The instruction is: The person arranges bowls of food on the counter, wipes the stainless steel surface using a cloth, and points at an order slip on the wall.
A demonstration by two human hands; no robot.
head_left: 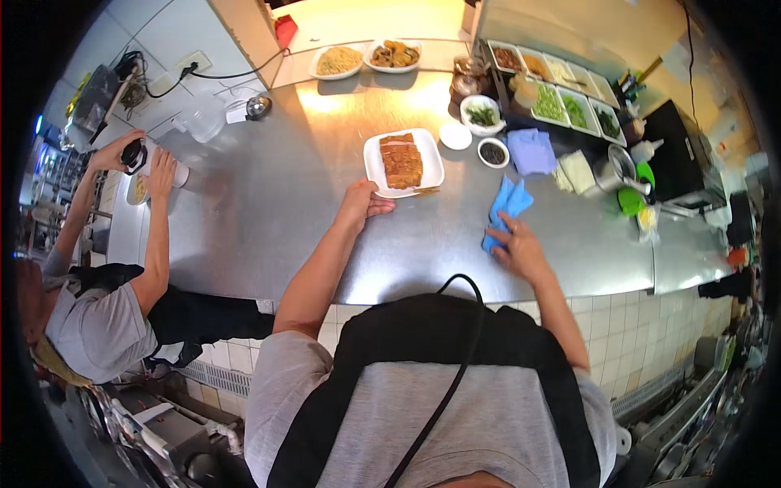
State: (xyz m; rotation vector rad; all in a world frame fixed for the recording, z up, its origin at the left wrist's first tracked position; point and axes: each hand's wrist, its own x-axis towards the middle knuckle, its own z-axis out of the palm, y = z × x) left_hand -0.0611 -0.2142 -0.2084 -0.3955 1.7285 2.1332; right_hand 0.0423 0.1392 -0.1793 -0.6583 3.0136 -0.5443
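My left hand (364,206) is closed on the near left corner of a white square plate (438,170), its fingers along the lower rim. Browned, sliced pieces of food that look like cooked meat (402,162) lie in the plate. To the right, my right hand (519,248) has its fingers closed on the lower end of a blue cloth (510,202), which lies crumpled on the steel counter. Just beyond the cloth are a small white bowl of dark bits (493,153) and a small white dish (455,137).
The steel counter (268,220) holds two filled dishes, one with noodle-like food (338,61), at the back. Topping trays (561,106), a folded purple cloth (532,152) and a metal pot (612,172) stand right. At left a co-worker's hands (161,169) hold a dark-topped container.
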